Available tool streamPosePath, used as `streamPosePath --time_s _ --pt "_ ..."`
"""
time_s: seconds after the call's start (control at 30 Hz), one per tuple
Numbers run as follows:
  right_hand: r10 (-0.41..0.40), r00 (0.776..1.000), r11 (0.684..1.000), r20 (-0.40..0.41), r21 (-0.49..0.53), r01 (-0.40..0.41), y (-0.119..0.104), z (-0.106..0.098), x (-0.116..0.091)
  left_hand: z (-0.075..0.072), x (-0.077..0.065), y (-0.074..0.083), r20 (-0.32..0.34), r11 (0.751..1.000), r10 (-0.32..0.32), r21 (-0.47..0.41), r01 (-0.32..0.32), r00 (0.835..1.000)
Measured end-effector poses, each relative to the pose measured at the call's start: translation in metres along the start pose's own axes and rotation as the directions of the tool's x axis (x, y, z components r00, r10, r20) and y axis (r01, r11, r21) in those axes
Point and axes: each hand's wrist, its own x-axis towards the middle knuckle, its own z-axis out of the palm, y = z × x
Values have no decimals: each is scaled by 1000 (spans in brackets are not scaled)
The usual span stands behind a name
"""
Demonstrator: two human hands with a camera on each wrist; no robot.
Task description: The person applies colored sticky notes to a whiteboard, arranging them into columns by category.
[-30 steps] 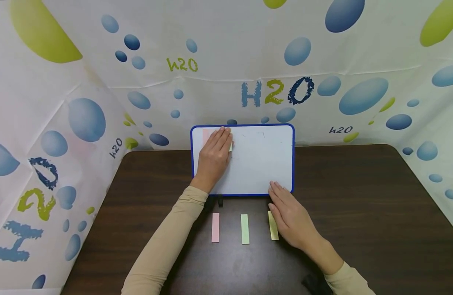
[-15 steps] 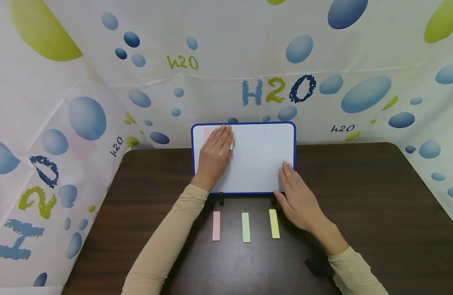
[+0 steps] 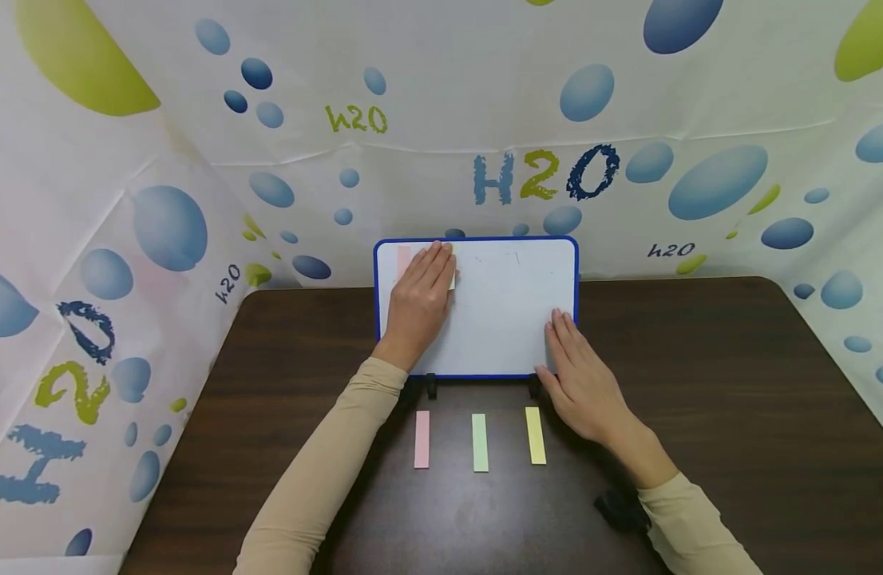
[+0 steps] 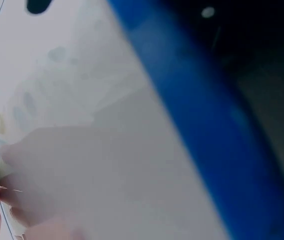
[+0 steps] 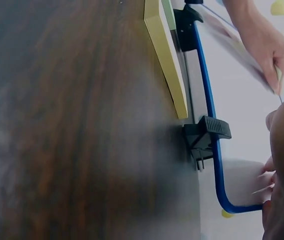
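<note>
A blue-framed whiteboard [image 3: 499, 319] stands upright at the back of the table. Against its upper left part my left hand [image 3: 417, 299] lies with straight fingers, over a pale green sticky note [image 3: 453, 279] mostly hidden beneath them. Left of those fingers a pink sticky note [image 3: 402, 259] is on the board. My right hand [image 3: 584, 382] rests at the board's lower right corner, fingers straight and fingertips on its face. In front lie three narrow sticky note pads: pink [image 3: 422, 439], green [image 3: 481, 442] and yellow [image 3: 536, 435].
Black clips [image 5: 209, 132] hold the board's lower edge. A black object [image 3: 617, 511] sits by my right forearm. Behind the dark wooden table [image 3: 700, 383] hangs a white curtain [image 3: 427, 80] printed with blue drops.
My right hand has moved up and right, away from the yellow pad and onto the board's right side. The left hand has stayed in place on the board.
</note>
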Motion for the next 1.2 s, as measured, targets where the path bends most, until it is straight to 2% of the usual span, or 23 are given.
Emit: streamPosePath --time_s 0.53,1.2 --pt "-10 999 998 39 -62 13 -2 5 3 0 -1 0 15 1000 3 0 -3 1000" --pt "-12 1000 998 21 -65 14 -3 5 2 -3 -4 5 29 1000 -8 14 8 1000"
